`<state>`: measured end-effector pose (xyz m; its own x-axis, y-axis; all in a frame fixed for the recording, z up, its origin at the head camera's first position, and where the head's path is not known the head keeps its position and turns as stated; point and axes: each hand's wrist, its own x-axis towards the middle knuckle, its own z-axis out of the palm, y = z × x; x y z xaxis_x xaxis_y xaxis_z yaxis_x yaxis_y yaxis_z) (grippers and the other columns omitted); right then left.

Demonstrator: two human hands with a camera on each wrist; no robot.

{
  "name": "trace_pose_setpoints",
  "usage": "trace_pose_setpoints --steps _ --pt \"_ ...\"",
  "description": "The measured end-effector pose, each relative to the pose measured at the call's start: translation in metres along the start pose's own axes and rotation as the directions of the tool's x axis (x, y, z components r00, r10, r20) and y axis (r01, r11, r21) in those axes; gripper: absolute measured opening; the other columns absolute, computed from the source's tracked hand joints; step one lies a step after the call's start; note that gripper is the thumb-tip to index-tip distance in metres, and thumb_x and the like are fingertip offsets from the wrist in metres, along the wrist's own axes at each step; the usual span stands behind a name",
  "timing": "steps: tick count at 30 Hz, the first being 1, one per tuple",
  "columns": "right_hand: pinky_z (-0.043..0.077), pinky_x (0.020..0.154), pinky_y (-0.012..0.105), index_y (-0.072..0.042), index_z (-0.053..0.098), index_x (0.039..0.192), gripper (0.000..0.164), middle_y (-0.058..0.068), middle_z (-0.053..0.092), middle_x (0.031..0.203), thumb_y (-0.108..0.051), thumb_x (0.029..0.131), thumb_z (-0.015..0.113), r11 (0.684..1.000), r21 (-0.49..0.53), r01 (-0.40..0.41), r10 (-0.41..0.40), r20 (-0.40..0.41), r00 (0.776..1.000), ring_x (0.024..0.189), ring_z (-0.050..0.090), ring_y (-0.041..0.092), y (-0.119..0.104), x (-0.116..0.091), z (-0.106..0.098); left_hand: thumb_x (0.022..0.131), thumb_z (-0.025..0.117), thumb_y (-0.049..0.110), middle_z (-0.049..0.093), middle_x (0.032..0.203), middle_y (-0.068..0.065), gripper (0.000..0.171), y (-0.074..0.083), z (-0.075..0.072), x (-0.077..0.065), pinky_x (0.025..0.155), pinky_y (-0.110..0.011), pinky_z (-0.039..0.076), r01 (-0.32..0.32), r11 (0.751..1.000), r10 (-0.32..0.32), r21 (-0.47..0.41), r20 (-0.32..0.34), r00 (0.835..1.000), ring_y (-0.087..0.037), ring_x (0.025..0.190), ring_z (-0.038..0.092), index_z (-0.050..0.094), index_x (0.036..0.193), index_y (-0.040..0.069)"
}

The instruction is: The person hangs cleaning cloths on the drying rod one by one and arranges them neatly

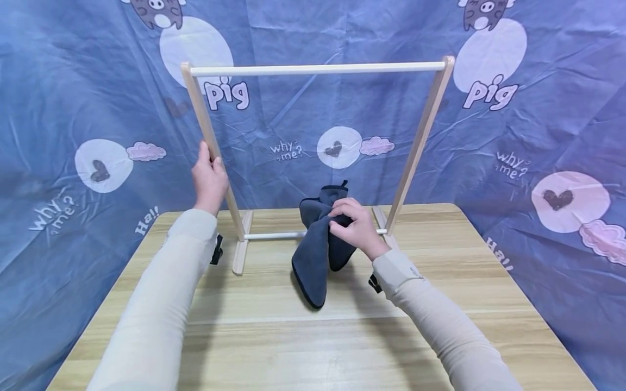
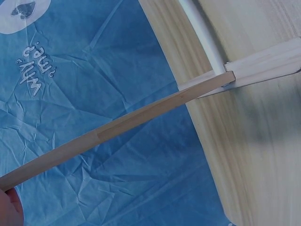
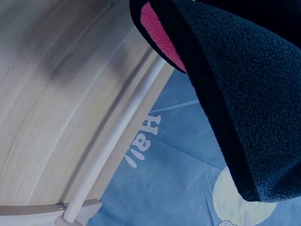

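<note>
A dark grey towel (image 1: 313, 255) with black edging and a small loop at its top hangs bunched from my right hand (image 1: 355, 222). My right fingers and thumb pinch its upper middle, and its lower ends droop in front of the rack's bottom bar. In the right wrist view the towel (image 3: 249, 89) shows a fleecy surface, with a strip of pink at one edge; the right hand is out of that view. My left hand (image 1: 210, 176) grips the left post (image 1: 202, 114) of a wooden rack. Its fingertips show at the post (image 2: 94, 139) in the left wrist view.
The rack has a white top bar (image 1: 318, 69), a right post (image 1: 420, 138), a white bottom bar (image 1: 269, 235) and flat wooden feet (image 1: 241, 255). It stands toward the back of a wooden table (image 1: 274, 347). Blue printed fabric (image 1: 274, 125) hangs behind and at both sides.
</note>
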<state>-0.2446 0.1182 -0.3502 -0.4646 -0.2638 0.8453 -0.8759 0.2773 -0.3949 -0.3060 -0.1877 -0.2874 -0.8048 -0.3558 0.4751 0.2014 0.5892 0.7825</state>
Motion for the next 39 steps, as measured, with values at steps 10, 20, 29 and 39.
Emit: trace_pose_setpoints --steps 10,20,29,39 --pt "0.044 0.082 0.022 0.007 0.064 0.072 0.016 0.025 0.062 0.082 0.018 0.061 0.064 1.000 -0.003 0.020 -0.020 -0.022 1.000 0.079 0.056 0.036 -0.001 0.005 -0.003 0.098 0.038 0.010 0.055 0.122 -0.023 0.043 0.000 0.000 0.000 0.091 -0.044 0.046 0.002 1.000 -0.002 -0.013 0.002 1.000 -0.034 0.108 0.055 0.033 0.140 0.012" --pt "0.045 0.082 0.023 0.007 0.065 0.073 0.014 0.024 0.063 0.083 0.016 0.062 0.065 0.999 -0.041 0.027 -0.029 -0.047 0.998 0.080 0.057 0.037 -0.001 0.013 -0.006 0.097 0.038 0.009 0.056 0.119 -0.023 0.042 -0.001 0.000 0.000 0.089 -0.045 0.046 -0.001 1.000 0.001 -0.016 0.000 1.000 -0.034 0.104 0.055 0.034 0.139 0.012" --pt "0.045 0.081 0.024 0.008 0.064 0.072 0.014 0.025 0.063 0.082 0.017 0.061 0.064 0.997 -0.058 0.049 -0.052 -0.061 0.997 0.079 0.057 0.037 -0.004 0.020 -0.010 0.097 0.039 0.009 0.056 0.121 -0.024 0.045 -0.001 0.000 0.001 0.091 -0.044 0.045 0.010 1.000 -0.010 -0.012 0.002 1.000 -0.035 0.106 0.054 0.032 0.142 0.014" --pt "0.045 0.080 0.022 0.007 0.065 0.072 0.013 0.023 0.063 0.082 0.015 0.062 0.065 0.996 -0.078 0.037 -0.042 -0.064 0.997 0.080 0.057 0.036 -0.006 0.023 -0.011 0.097 0.040 0.008 0.057 0.119 -0.025 0.044 -0.002 0.000 0.000 0.094 -0.043 0.044 -0.006 1.000 0.005 -0.005 -0.017 1.000 -0.035 0.107 0.054 0.034 0.140 0.012"
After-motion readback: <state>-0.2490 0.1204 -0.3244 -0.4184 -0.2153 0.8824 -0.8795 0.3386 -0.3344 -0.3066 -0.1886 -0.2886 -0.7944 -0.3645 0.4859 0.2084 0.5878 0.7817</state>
